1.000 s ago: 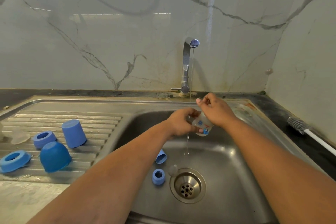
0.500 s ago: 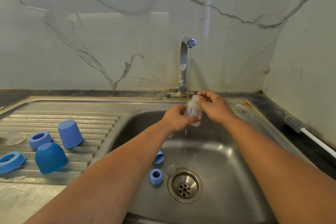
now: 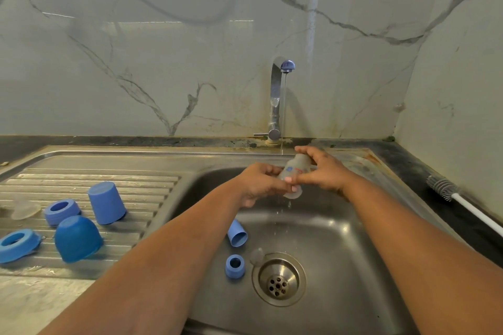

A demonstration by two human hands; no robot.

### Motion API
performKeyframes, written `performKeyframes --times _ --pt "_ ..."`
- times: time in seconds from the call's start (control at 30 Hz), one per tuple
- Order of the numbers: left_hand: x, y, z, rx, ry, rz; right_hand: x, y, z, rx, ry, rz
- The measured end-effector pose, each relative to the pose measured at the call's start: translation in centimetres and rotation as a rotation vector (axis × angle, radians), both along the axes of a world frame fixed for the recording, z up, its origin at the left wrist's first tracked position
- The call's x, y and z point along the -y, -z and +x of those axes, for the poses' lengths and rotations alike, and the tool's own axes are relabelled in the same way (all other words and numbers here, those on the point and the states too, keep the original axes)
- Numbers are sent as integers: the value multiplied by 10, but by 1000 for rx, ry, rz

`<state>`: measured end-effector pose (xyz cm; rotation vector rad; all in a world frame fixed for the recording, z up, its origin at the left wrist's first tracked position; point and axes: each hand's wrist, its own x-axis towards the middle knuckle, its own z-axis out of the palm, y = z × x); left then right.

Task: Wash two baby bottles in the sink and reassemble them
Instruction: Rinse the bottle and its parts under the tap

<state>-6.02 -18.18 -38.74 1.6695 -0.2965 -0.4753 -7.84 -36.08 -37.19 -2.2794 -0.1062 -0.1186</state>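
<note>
A small clear baby bottle (image 3: 296, 171) is held over the sink basin (image 3: 340, 239) under a thin stream from the tap (image 3: 276, 95). My left hand (image 3: 261, 182) grips its lower part and my right hand (image 3: 321, 168) wraps its upper end; water drips from it. In the basin lie a blue cap (image 3: 236, 234), a blue ring (image 3: 234, 266) and a clear teat (image 3: 256, 255) beside the drain (image 3: 279, 279). On the drainboard (image 3: 81, 177) stand a tall blue cap (image 3: 106, 202), a domed blue cap (image 3: 77, 238), two blue rings (image 3: 62, 211) (image 3: 17, 245) and a clear teat (image 3: 25, 209).
A bottle brush (image 3: 446, 189) with a white handle lies on the dark counter at the right, against the marble wall. The tap lever (image 3: 262, 134) sticks out left at the tap base. A white cable hangs at the top of the wall.
Both hands lifted the bottle up and back toward the tap and turned it in their grip; the stream still runs over it.
</note>
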Motion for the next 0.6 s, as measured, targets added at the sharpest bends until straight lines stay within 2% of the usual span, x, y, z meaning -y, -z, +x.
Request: performKeyframes --times 0.07,0.13,0.23,0.3,0.37,0.43,0.5,0.57,0.6 --pt "-2 -3 -2 -84 72 -15 0 1 -1 -48 -30 -20" --pt "-3 -3 -2 -134 50 -27 -4 2 -2 -38 -43 -120" --pt "-5 1 4 -191 -55 -73 -12 2 -3 78 -68 -321" --pt "-10 4 7 -186 -109 -36 -17 3 -5 154 -78 -374" --pt "-15 5 9 -128 -193 72 -16 4 -4 286 36 -339" --pt "-20 3 14 -75 -324 104 -10 4 -4 423 251 -234" --pt "-23 4 20 -57 -431 89 -5 6 -4 276 252 -280" --pt "-26 4 23 -50 -488 76 -7 13 -8 -3 53 -406" --pt "-28 4 23 -47 -500 69 -9 17 -9 -37 24 -415"
